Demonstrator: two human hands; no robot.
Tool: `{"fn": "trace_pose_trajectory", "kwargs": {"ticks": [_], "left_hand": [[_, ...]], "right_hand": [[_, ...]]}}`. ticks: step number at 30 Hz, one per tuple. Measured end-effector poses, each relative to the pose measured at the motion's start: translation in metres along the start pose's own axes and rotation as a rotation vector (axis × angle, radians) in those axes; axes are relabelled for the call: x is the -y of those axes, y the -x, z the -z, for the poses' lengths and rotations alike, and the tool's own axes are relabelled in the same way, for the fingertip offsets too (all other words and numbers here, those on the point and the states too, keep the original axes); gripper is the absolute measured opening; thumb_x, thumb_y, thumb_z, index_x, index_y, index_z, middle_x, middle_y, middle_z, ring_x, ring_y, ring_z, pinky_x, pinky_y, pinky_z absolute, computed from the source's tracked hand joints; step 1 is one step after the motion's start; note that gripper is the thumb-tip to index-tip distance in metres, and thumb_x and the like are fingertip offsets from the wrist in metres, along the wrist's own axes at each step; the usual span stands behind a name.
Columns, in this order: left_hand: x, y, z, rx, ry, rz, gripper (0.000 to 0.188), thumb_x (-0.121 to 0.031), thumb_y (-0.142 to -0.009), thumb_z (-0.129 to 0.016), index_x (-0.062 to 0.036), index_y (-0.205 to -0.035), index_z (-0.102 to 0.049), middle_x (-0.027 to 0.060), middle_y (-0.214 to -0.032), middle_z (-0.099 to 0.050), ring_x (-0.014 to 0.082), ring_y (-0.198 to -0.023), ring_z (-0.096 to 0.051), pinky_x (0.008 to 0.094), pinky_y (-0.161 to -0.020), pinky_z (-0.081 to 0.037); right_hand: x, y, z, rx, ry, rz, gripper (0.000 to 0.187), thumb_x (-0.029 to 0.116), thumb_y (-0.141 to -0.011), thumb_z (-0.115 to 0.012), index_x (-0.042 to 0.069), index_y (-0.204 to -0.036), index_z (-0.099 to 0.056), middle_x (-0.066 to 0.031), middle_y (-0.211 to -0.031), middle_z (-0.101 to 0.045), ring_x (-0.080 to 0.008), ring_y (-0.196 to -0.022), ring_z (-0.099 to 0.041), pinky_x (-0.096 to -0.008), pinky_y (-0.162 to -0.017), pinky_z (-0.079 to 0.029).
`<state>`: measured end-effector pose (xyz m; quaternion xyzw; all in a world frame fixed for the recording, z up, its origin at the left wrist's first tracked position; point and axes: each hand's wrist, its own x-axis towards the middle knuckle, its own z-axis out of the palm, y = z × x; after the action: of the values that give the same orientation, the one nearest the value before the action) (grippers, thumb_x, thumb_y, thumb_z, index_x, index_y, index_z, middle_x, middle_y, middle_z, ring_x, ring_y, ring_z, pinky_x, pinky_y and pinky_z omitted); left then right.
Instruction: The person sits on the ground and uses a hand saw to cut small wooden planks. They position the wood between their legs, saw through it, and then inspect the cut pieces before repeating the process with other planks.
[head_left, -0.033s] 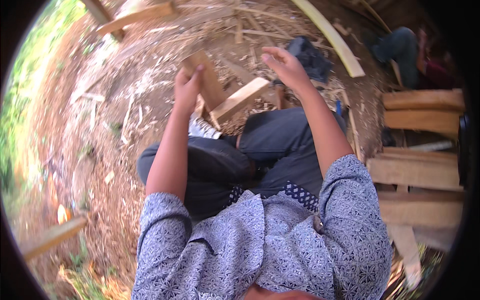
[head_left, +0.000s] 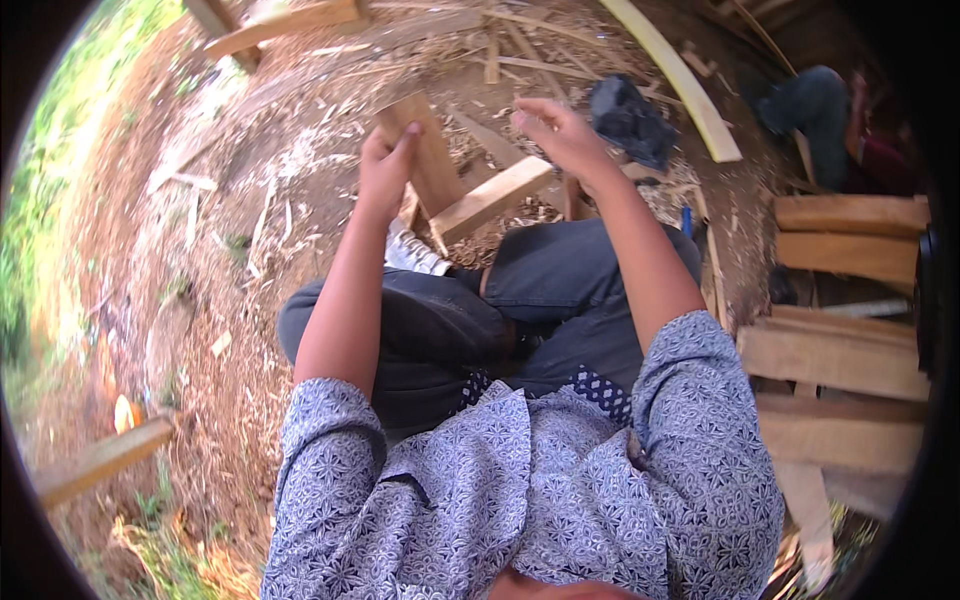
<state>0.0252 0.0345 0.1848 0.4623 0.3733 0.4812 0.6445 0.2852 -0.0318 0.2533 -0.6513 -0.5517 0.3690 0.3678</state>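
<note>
My left hand (head_left: 385,180) is closed on the edge of a flat brown wooden board (head_left: 428,150), thumb on its near face. The board stands tilted, its lower end beside a pale squared wood block (head_left: 492,205). That block lies slantwise in front of my crossed legs. Up and to the right of it, my right hand (head_left: 565,145) hangs raised with its fingers loosely bent and apart. Nothing shows between them. A gap separates this hand from the board.
Wood shavings and offcuts (head_left: 490,60) litter the ground. A dark crumpled bag (head_left: 630,115) lies beyond my right hand. Long pale plank (head_left: 690,95) at the far right; stacked timber (head_left: 840,355) along the right. Another person's leg (head_left: 820,110) shows at the back right.
The whole view has shifted slightly, so the ground and timber sit a little further right. My left hand keeps its hold on the board; my right hand remains raised.
</note>
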Motion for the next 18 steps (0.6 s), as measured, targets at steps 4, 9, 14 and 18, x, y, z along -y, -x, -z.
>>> {"fn": "trace_pose_trajectory", "kwargs": {"ticks": [4,9,14,18], "left_hand": [[0.023,-0.016,-0.002,0.046,0.092,0.106,0.026,-0.022,-0.103,-0.066,-0.0012,-0.120,-0.066,0.0061,-0.107,-0.074,0.0142,-0.095,-0.069,0.0327,-0.083,-0.057],[0.042,-0.014,-0.008,0.130,-0.162,0.220,0.028,-0.024,-0.102,-0.068,-0.0027,-0.120,-0.069,0.0054,-0.107,-0.074,0.0124,-0.097,-0.068,0.0312,-0.084,-0.056],[0.053,-0.018,-0.004,0.109,-0.452,0.171,0.030,-0.022,-0.095,-0.075,0.0004,-0.115,-0.071,0.0075,-0.101,-0.077,0.0121,-0.093,-0.069,0.0310,-0.083,-0.055],[0.052,-0.015,-0.003,0.116,-0.512,0.156,0.029,-0.016,-0.091,-0.079,0.0013,-0.113,-0.072,0.0076,-0.097,-0.077,0.0114,-0.089,-0.070,0.0306,-0.082,-0.056]], "right_hand": [[-0.053,-0.024,-0.085,0.214,-0.200,0.018,0.052,0.038,-0.096,-0.072,0.003,-0.135,-0.065,-0.0118,-0.123,-0.071,-0.0208,-0.116,-0.066,-0.0345,-0.100,-0.051],[-0.101,-0.043,-0.104,0.315,-0.242,-0.078,0.043,0.031,-0.095,-0.073,0.001,-0.126,-0.068,-0.0120,-0.102,-0.075,-0.0206,-0.092,-0.071,-0.0348,-0.082,-0.056],[-0.116,-0.045,-0.105,0.342,-0.134,-0.138,0.038,0.032,-0.095,-0.072,0.003,-0.120,-0.072,-0.0114,-0.099,-0.076,-0.0204,-0.090,-0.072,-0.0347,-0.079,-0.056],[-0.119,-0.043,-0.107,0.337,-0.064,-0.197,0.039,0.036,-0.092,-0.074,0.006,-0.118,-0.074,-0.0103,-0.101,-0.077,-0.0211,-0.092,-0.073,-0.0351,-0.080,-0.056]]}}
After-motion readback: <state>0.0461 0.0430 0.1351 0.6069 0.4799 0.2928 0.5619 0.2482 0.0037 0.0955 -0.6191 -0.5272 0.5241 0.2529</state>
